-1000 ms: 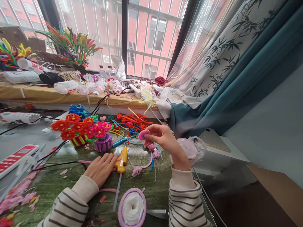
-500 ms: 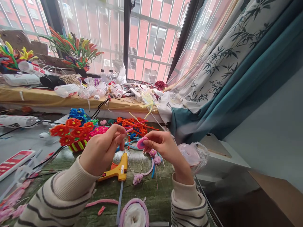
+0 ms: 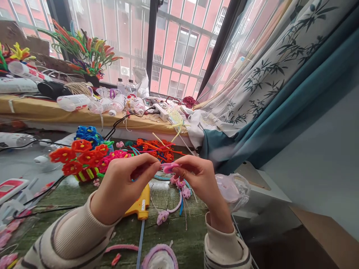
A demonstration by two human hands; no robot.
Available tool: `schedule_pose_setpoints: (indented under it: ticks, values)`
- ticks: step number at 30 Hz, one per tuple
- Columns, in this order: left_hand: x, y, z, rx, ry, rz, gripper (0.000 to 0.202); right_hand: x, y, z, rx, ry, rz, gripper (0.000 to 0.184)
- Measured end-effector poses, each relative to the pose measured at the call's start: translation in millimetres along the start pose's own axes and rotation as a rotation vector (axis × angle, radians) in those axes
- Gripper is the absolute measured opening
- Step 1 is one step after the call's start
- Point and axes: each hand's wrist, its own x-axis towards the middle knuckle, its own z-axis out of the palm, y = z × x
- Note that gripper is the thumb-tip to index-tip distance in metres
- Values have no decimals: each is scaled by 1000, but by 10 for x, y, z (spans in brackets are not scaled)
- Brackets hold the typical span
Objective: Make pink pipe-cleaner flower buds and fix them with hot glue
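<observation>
My left hand [image 3: 123,186] and my right hand [image 3: 196,183] are raised close together above the table, their fingertips nearly meeting. The right fingers pinch a small pink pipe-cleaner coil [image 3: 168,168]. A thin pink pipe-cleaner stem [image 3: 164,164] runs from my left fingertips to that coil, and the fingers hide most of it. Below my hands lies a yellow hot glue gun [image 3: 139,206], with a glue stick [image 3: 139,244] in front of it. Small pink pipe-cleaner flowers [image 3: 179,183] lie just under my right hand.
An orange pipe-cleaner flower bunch [image 3: 80,157] stands left of my hands, with loose orange pipe cleaners [image 3: 154,149] behind. A pink-rimmed white roll [image 3: 159,259] sits at the near edge. A plastic bag [image 3: 232,190] lies to the right, beyond the table edge.
My left hand has risen and moved right, bringing the pink stem to the coil in my right hand. The two hands now nearly touch, and the view has tilted slightly.
</observation>
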Motion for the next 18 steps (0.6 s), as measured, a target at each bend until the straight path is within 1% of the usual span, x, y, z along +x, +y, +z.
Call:
schedule_pose_setpoints:
  ticks: [3, 8, 18]
  values:
    - [9, 0, 15, 22, 5, 2, 30, -4, 4, 3, -29, 11, -26, 19]
    - [14, -10, 32, 73, 37, 50, 28, -8, 9, 7, -47, 14, -36, 20]
    - [20, -42, 53, 84, 10, 37, 30, -6, 16, 8, -64, 13, -44, 17]
